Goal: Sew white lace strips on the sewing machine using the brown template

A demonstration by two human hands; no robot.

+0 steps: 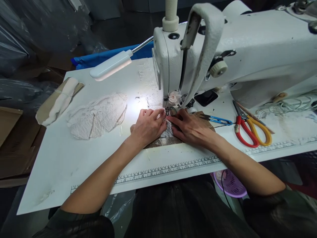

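Observation:
A strip of white lace fabric (167, 130) lies at the presser foot (170, 111) of a white sewing machine (252, 43). My left hand (149, 125) is closed on the lace's left side, fingertips close beside the foot. From the right, my right hand (190, 127) pinches the same lace, thumb and forefinger near the needle area. Parts of the lace are hidden beneath my fingers. Just right of my right hand lie blue thread snips (219, 120). A pale fabric rosette (174, 97) hangs on the machine head above the foot.
White lace pieces (99, 115) lie on the table's left, beside a tied fabric bundle (60, 100). A lamp (112, 65) hangs over the back. Red-and-yellow-handled scissors (252, 127) rest at right. A printed ruler (160, 173) runs along the front edge; a purple basket (231, 185) sits below.

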